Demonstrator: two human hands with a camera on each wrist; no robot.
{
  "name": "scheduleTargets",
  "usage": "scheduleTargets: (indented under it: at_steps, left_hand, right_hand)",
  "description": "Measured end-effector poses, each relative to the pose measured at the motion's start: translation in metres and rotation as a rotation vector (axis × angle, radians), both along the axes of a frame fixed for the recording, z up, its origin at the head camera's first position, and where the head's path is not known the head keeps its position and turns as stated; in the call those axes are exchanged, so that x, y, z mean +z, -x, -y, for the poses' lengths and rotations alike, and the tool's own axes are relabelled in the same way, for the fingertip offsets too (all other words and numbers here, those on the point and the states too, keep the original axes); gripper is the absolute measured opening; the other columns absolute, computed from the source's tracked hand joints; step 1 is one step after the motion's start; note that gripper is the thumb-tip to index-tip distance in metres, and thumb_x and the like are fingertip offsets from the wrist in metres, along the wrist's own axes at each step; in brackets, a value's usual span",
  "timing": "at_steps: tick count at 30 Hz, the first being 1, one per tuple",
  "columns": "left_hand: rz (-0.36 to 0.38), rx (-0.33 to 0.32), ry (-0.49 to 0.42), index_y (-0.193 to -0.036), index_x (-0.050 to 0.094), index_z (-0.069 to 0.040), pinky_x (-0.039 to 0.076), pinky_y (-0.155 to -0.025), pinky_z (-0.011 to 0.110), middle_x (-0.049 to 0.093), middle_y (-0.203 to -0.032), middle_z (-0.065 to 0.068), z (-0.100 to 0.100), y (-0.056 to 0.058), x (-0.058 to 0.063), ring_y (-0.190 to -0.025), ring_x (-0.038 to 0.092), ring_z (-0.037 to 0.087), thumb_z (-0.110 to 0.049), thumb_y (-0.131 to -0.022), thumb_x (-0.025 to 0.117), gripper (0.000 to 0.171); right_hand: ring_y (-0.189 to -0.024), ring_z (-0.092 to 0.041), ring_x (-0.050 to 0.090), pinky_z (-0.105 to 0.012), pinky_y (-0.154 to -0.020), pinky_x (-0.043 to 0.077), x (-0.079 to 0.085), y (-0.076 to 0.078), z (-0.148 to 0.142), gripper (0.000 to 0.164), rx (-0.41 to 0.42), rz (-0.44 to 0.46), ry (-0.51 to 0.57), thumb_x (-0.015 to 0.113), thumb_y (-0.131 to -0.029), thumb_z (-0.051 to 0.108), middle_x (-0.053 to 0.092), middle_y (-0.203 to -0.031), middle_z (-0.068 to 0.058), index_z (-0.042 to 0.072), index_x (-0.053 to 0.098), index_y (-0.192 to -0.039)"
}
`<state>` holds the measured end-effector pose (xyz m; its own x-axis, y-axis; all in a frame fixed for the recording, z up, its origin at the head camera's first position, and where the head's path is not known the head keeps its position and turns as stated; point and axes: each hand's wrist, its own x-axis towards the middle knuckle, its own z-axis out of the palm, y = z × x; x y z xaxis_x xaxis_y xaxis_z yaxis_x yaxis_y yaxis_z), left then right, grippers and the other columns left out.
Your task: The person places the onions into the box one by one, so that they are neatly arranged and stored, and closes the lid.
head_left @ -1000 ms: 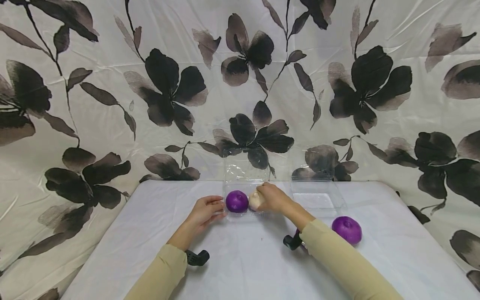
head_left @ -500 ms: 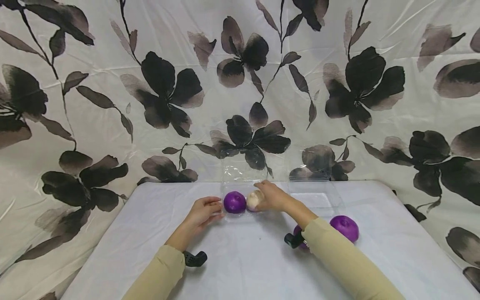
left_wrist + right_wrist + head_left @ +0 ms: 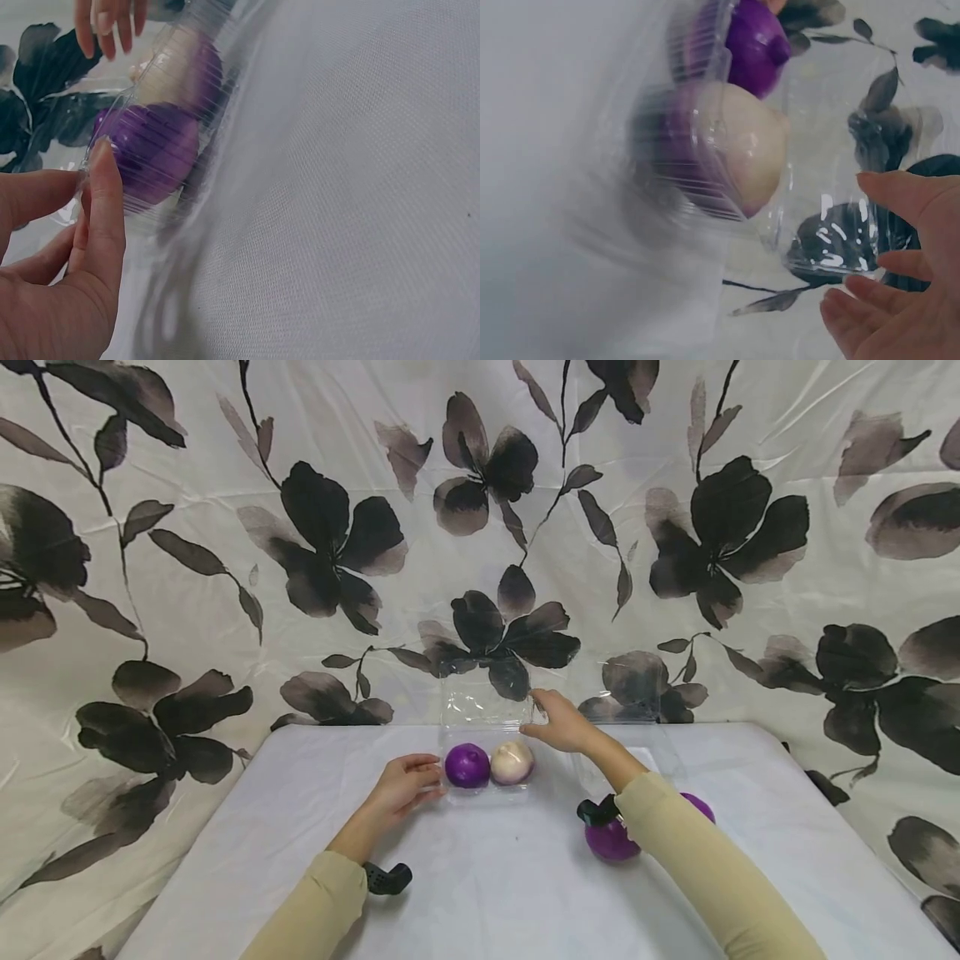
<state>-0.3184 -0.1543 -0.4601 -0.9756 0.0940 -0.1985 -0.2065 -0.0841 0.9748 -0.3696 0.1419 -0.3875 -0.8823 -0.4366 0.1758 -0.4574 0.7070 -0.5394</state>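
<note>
A clear plastic clamshell box [image 3: 483, 702] stands at the far edge of the table with its lid raised. Inside its base sit a purple onion [image 3: 467, 766] and, to the right, a cream-and-purple onion [image 3: 512, 762]. My left hand [image 3: 407, 785] pinches the box's left rim between thumb and fingers, as the left wrist view shows closely. My right hand [image 3: 562, 725] is spread beside the raised lid's right edge and holds nothing. In the right wrist view its fingertips [image 3: 866, 181] overlap the lid; whether they touch it I cannot tell.
A second open clear box [image 3: 667, 764] stands to the right, partly behind the right arm. Two more purple onions lie near the right sleeve: one under the wrist camera [image 3: 611, 842], another onion [image 3: 701, 804] mostly hidden by the sleeve. Floral cloth [image 3: 337, 539] hangs behind the white table.
My right hand has let go of the cream-and-purple onion in the box and moved up and right to the lid. My left hand has stayed at the box's left rim.
</note>
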Motion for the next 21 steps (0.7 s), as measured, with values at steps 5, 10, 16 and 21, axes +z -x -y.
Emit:
scheduleTargets:
  at_steps: [5, 10, 16, 21]
  left_hand:
    - [0.004, 0.000, 0.022, -0.138, 0.049, 0.013, 0.065, -0.084, 0.033, 0.060, -0.103, 0.011, 0.000, -0.001, 0.001, -0.092, 0.061, 0.018, 0.009, -0.097, 0.058, 0.043]
    - [0.003, 0.016, 0.036, -0.139, 0.049, 0.012, 0.065, -0.084, 0.034, 0.059, -0.105, 0.013, 0.002, -0.001, 0.003, -0.092, 0.061, 0.018, 0.008, -0.098, 0.057, 0.042]
    - [0.011, 0.009, 0.038, -0.140, 0.048, 0.012, 0.065, -0.084, 0.033, 0.060, -0.106, 0.012, 0.002, 0.000, 0.004, -0.092, 0.060, 0.019, 0.007, -0.098, 0.059, 0.043]
    - [0.015, 0.006, 0.036, -0.139, 0.049, 0.012, 0.065, -0.084, 0.033, 0.060, -0.107, 0.013, 0.001, 0.001, 0.001, -0.093, 0.060, 0.020, 0.007, -0.098, 0.059, 0.043]
  right_hand:
    - [-0.134, -0.050, 0.047, -0.057, -0.115, 0.042, 0.001, 0.013, 0.002, 0.075, -0.075, 0.059, 0.099, 0.067, -0.096, 0.021, 0.041, -0.147, -0.037, -0.015, 0.030, -0.151]
    - [-0.138, -0.049, 0.044, -0.054, -0.119, 0.039, -0.001, 0.023, 0.009, 0.079, -0.130, 0.125, 0.174, 0.066, -0.096, 0.022, 0.037, -0.150, -0.038, -0.016, 0.024, -0.152]
    - [-0.142, -0.047, 0.040, -0.053, -0.119, 0.039, -0.005, 0.030, 0.015, 0.083, -0.167, 0.218, 0.253, 0.064, -0.098, 0.023, 0.033, -0.155, -0.036, -0.013, 0.016, -0.156]
    - [-0.145, -0.044, 0.036, -0.053, -0.120, 0.038, -0.004, 0.029, 0.016, 0.084, -0.169, 0.279, 0.306, 0.062, -0.100, 0.023, 0.031, -0.158, -0.033, -0.011, 0.011, -0.157]
